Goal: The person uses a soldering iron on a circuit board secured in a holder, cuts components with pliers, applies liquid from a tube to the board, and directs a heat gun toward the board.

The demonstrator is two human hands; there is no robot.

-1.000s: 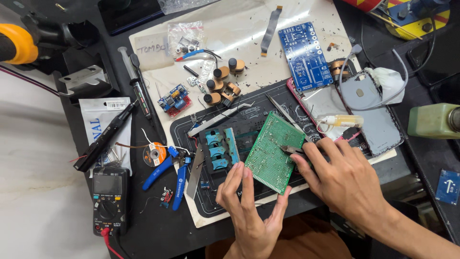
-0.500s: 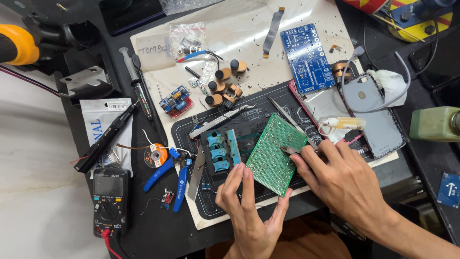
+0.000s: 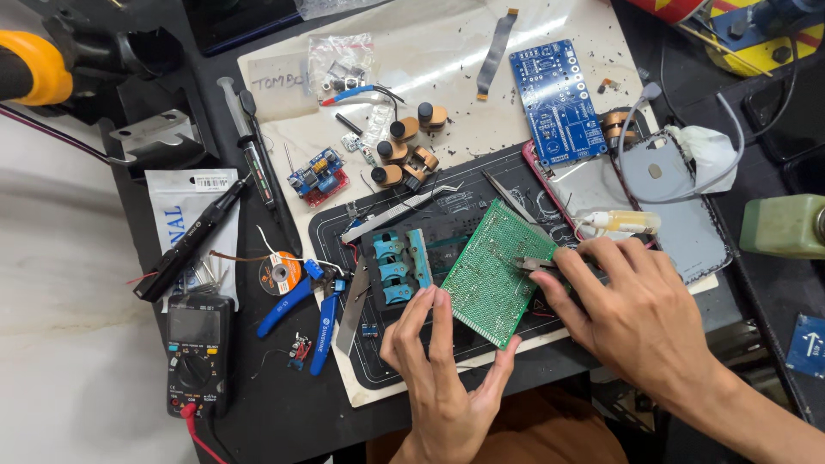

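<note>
From the head view, our left hand (image 3: 443, 378) lies open-fingered against the near edge of the green perforated board (image 3: 501, 273), bracing it on the dark work mat (image 3: 378, 378). Our right hand (image 3: 640, 314), just right of the board, pinches slim metal pliers (image 3: 534, 265) whose tip rests on the board's right edge.

Dark workbench (image 3: 258, 421), pale marbled floor (image 3: 60, 344) at left — bright overhead light, glare on the white mat (image 3: 447, 77)

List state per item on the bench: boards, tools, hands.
green perfboard: flat on the mat, steadied at its lower edge
left hand: open, fingertips on the perfboard
right hand: gripping tweezers
tweezers: tips on the perfboard
blue circuit board: lying flat, untouched
blue-handled cutters: lying down, handles apart
multimeter: screen dark
</note>
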